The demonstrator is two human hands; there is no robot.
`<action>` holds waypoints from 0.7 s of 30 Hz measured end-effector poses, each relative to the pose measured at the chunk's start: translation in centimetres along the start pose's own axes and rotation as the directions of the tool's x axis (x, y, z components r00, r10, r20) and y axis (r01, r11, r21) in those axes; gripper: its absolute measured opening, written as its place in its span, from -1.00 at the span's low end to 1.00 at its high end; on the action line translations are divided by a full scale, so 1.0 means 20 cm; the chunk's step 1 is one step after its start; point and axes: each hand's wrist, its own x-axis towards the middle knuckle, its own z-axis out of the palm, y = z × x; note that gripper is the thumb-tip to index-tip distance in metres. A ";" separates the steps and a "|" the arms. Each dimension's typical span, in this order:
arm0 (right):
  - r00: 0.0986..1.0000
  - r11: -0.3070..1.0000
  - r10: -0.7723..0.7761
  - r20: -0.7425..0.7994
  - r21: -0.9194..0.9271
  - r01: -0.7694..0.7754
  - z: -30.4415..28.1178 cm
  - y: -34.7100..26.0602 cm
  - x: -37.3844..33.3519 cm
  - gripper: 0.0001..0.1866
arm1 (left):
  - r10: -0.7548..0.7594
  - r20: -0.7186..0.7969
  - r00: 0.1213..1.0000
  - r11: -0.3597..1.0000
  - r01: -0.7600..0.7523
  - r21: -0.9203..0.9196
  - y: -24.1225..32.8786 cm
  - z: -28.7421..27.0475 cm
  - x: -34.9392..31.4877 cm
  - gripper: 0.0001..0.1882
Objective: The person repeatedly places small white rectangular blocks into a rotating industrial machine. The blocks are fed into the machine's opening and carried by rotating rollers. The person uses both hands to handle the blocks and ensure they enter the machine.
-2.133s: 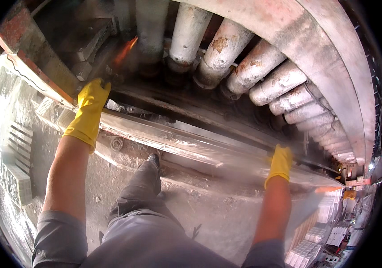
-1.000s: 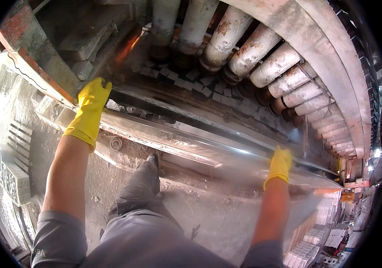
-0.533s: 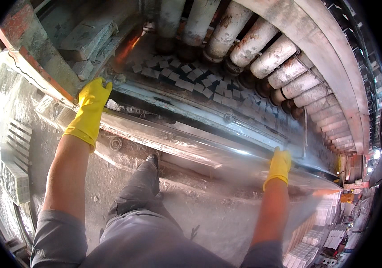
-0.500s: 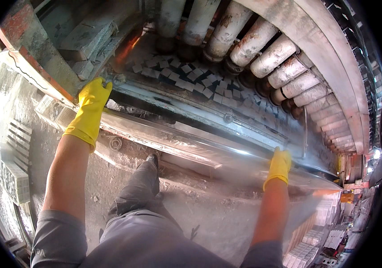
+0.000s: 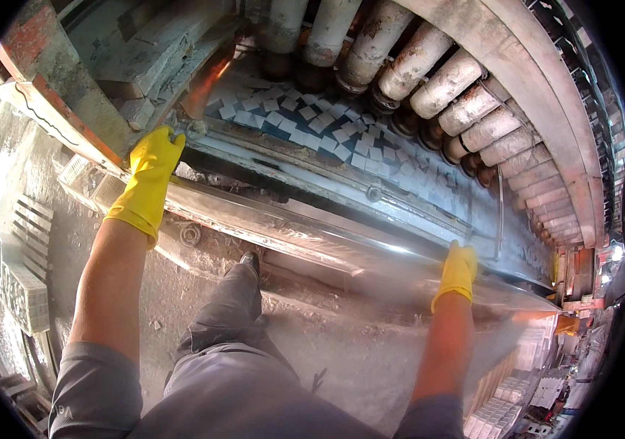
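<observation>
Both my hands wear yellow rubber gloves. My left hand (image 5: pixel 155 155) is closed at the machine's near edge, beside the orange-painted frame (image 5: pixel 82 135). My right hand (image 5: pixel 458 269) is closed over the long metal rail (image 5: pixel 312 233) farther right. That wet, shiny rail runs between the two hands, and what lies under the left fingers is mostly hidden. Just beyond it, many small pale square pieces (image 5: pixel 319 124) lie loosely on the wet machine bed (image 5: pixel 407 208). A row of thick, dirty metal cylinders (image 5: pixel 374 44) stands over the bed's far side.
A broad curved beam (image 5: pixel 546 95) arches over the cylinders. Mist hangs near my right forearm. Stacked pale pieces (image 5: pixel 502 406) stand at lower right. A slatted pallet (image 5: pixel 31 227) and plastic crate (image 5: pixel 23 293) are at left. My shoe (image 5: pixel 250 260) rests on the dusty floor near the machine base.
My hands stay in place. The square pieces look brighter and clearer, and the cylinders have shifted slightly.
</observation>
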 end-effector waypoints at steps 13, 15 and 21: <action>1.000 1.000 -0.010 0.016 0.017 0.010 -0.06 0.02 -0.12 -0.42 | -0.011 0.020 1.000 1.000 0.011 0.005 0.00 -0.04 -0.06 -0.54; 1.000 1.000 -0.022 0.006 0.019 0.022 -0.04 0.03 -0.10 -0.42 | -0.010 0.012 1.000 1.000 0.010 0.002 -0.01 -0.03 -0.06 -0.54; 0.999 0.998 -0.020 0.051 0.057 0.017 -0.12 -0.07 -0.20 -0.41 | 0.006 -0.015 1.000 1.000 -0.006 0.004 -0.03 -0.02 -0.05 -0.55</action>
